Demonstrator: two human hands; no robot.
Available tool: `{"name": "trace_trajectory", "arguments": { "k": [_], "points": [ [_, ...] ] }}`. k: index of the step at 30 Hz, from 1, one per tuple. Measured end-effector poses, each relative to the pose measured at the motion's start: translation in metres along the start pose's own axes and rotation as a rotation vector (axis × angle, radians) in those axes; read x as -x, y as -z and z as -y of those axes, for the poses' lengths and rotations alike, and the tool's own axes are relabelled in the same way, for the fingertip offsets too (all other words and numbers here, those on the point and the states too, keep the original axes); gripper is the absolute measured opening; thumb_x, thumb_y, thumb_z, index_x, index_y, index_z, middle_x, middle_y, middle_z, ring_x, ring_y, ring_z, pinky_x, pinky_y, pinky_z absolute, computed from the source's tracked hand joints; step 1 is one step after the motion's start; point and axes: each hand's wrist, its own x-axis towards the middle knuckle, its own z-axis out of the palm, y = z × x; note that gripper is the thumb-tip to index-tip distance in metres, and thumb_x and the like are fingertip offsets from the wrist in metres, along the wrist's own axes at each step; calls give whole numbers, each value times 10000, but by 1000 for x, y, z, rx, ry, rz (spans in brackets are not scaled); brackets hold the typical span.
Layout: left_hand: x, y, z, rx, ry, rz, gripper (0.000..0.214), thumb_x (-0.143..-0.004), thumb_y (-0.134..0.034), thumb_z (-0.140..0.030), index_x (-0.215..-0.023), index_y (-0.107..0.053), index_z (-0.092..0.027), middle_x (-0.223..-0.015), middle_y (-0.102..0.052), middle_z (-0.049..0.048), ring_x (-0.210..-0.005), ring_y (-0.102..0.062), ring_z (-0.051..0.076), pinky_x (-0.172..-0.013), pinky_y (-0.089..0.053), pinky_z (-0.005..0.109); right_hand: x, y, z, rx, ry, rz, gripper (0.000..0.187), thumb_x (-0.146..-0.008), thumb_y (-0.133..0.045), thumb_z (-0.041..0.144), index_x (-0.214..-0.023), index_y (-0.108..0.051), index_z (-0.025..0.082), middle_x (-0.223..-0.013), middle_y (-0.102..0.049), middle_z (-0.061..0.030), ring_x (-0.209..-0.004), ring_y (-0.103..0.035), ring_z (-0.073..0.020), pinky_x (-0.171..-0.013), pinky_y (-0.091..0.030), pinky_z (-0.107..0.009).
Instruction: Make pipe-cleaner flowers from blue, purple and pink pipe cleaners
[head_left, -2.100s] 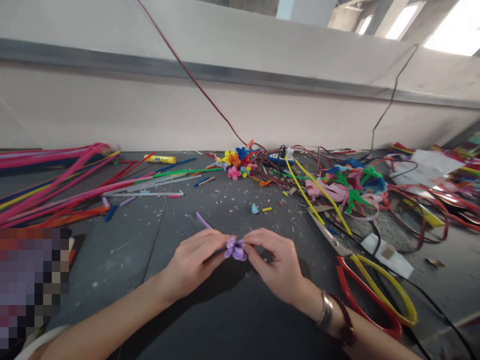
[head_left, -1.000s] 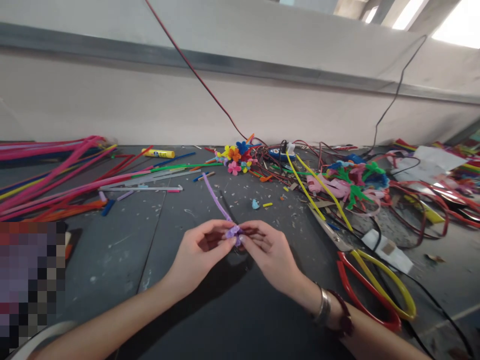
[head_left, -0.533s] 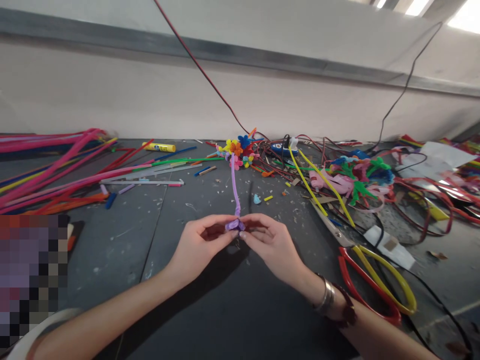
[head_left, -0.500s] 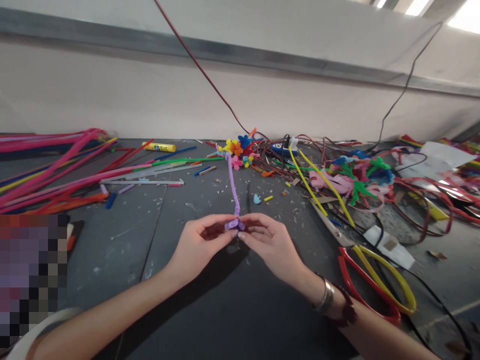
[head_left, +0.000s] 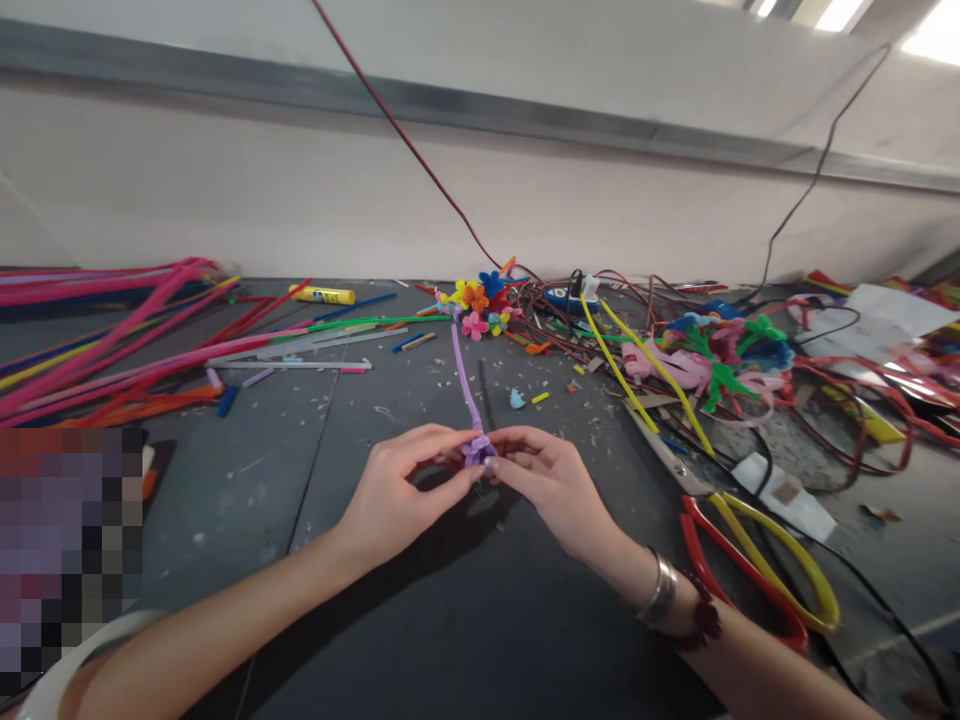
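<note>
A purple pipe cleaner (head_left: 463, 375) is bent into small looped petals at its near end, while its straight length points away from me over the table. My left hand (head_left: 405, 485) pinches the looped end from the left with thumb and fingers. From the other side my right hand (head_left: 544, 490) grips the same end, its thumb on the loops. The fingertips of both hands almost meet and hide part of the loops. Beyond the pipe cleaner's far tip lies a cluster of small colourful pipe-cleaner flowers (head_left: 480, 300).
Scissors with red and yellow handles (head_left: 780, 560) lie by my right forearm. Loose pipe cleaners (head_left: 150, 330) spread at the left, near a yellow glue stick (head_left: 322, 295). Green and pink pipe-cleaner pieces (head_left: 724, 360), cables and scraps crowd the right. A wall (head_left: 300, 190) stands behind.
The looped end has turned between my fingers, so its petals show more openly. Both hands keep hold of it and have shifted very slightly to the right in view.
</note>
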Motion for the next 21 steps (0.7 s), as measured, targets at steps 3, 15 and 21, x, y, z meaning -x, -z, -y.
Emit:
{"name": "trace_trajectory", "arguments": {
  "k": [3,15,21],
  "points": [
    [-2,4,-1,23,-63,70,341,-762,-571,-125,-1098,-581,-184,-958,-594,45,-786,-595,129,-726,-502,234,0,0,1,9,20,-15,188,-671,-669,234,-841,-631,160,-764,-672,-16,-659,-617,-109,-674,-514,-252],
    [-8,13,10,-211,-335,116,126,-786,-584,-152,-888,-653,-180,-802,-671,39,-798,-560,166,-729,-459,285,6,-1,6,117,28,-46,107,-696,-645,260,-754,-658,171,-652,-654,2,-557,-602,-107,-566,-519,-244],
    [-8,15,2,-83,-229,237,139,-801,-566,-151,-888,-665,-196,-815,-678,29,-778,-577,153,-717,-457,266,5,3,8,182,33,6,90,-712,-633,239,-754,-656,163,-654,-637,2,-584,-595,-100,-573,-495,-221]
  ]
}}
